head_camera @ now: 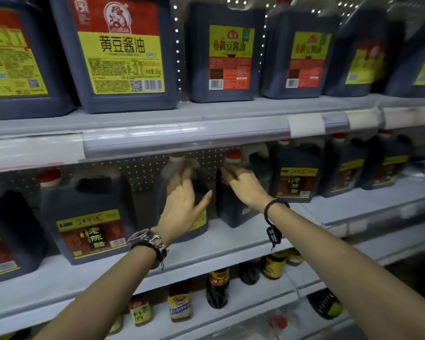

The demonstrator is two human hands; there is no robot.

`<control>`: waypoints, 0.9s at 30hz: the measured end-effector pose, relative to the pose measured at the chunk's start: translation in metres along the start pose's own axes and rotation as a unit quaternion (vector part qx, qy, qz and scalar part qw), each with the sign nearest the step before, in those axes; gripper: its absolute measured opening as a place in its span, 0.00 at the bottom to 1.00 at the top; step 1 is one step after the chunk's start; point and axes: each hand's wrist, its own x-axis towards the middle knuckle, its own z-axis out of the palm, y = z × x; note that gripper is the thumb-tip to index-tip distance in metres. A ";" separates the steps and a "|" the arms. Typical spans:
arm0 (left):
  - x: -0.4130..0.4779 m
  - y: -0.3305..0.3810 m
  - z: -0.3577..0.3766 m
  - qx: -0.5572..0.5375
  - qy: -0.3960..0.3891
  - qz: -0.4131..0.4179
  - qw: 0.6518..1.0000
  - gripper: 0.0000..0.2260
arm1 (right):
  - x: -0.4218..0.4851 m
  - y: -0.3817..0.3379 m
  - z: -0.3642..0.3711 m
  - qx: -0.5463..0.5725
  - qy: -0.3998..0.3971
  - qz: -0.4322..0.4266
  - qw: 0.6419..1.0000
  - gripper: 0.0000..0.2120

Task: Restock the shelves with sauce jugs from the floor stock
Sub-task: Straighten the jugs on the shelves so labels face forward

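On the middle shelf (231, 244), two dark sauce jugs stand side by side with a narrow gap between them. The left hand (182, 204) lies flat, fingers spread wide, on the front of the left jug (199, 225). At its 3 o'clock, the right hand (243, 186) rests on the red-capped jug (233, 212); I cannot tell whether its fingers grip.

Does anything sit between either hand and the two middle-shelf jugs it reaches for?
Nothing visible does. The left hand lies on the pale-capped jug, the right hand on the red-capped jug. Both jugs stand on the middle shelf.
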 end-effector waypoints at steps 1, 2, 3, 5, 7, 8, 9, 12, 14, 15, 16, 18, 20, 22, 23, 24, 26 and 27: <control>-0.001 0.013 0.003 0.008 0.041 0.071 0.997 0.25 | -0.001 0.006 -0.009 -0.022 0.016 0.009 1.000 0.14; 0.001 0.022 0.009 0.007 0.054 0.130 0.990 0.23 | -0.001 0.013 -0.019 -0.040 0.033 0.017 0.999 0.13; 0.003 0.036 0.011 -0.011 0.030 0.148 0.989 0.22 | -0.001 0.019 -0.029 -0.054 0.054 0.025 0.997 0.11; 0.010 0.047 0.031 -0.073 -0.071 0.068 0.992 0.23 | 0.004 0.029 -0.050 -0.056 0.093 0.038 0.993 0.10; 0.023 0.054 0.050 -0.119 -0.118 -0.047 0.985 0.25 | 0.014 0.038 -0.070 -0.040 0.108 0.042 0.993 0.12; 0.031 0.057 0.056 -0.133 -0.132 -0.098 0.977 0.22 | 0.023 0.043 -0.078 -0.038 0.105 0.033 0.993 0.13; 0.037 0.060 0.059 -0.144 -0.153 -0.147 0.967 0.18 | 0.031 0.048 -0.086 -0.043 0.095 0.030 0.994 0.15; 0.056 0.060 0.067 -0.185 -0.174 -0.220 0.942 0.17 | 0.054 0.054 -0.101 -0.065 0.036 0.005 0.997 0.17; 0.065 0.056 0.074 -0.219 -0.120 -0.220 0.943 0.25 | 0.065 0.058 -0.104 -0.103 -0.026 -0.030 0.994 0.17; 0.069 0.055 0.077 -0.226 -0.104 -0.221 0.943 0.29 | 0.070 0.061 -0.104 -0.122 -0.060 -0.048 0.990 0.18; 0.071 0.055 0.081 -0.236 -0.096 -0.230 0.939 0.32 | 0.075 0.063 -0.102 -0.133 -0.092 -0.070 0.984 0.19; 0.074 0.055 0.088 -0.259 -0.081 -0.246 0.930 0.34 | 0.086 0.070 -0.099 -0.144 -0.135 -0.103 0.975 0.22; 0.074 0.055 0.092 -0.269 -0.059 -0.252 0.928 0.34 | 0.094 0.075 -0.098 -0.149 -0.151 -0.122 0.970 0.23; 0.074 0.054 0.093 -0.260 -0.049 -0.264 0.927 0.34 | 0.100 0.077 -0.099 -0.144 -0.158 -0.138 0.967 0.21; 0.074 0.055 0.092 -0.253 -0.055 -0.276 0.926 0.34 | 0.102 0.078 -0.101 -0.144 -0.154 -0.149 0.966 0.20; 0.074 0.056 0.091 -0.249 -0.063 -0.287 0.923 0.34 | 0.106 0.079 -0.102 -0.148 -0.146 -0.163 0.964 0.19; 0.074 0.062 0.089 -0.250 -0.075 -0.306 0.916 0.34 | 0.112 0.081 -0.106 -0.171 -0.138 -0.189 0.957 0.19; 0.073 0.065 0.088 -0.253 -0.079 -0.312 0.912 0.34 | 0.114 0.082 -0.108 -0.183 -0.136 -0.202 0.952 0.19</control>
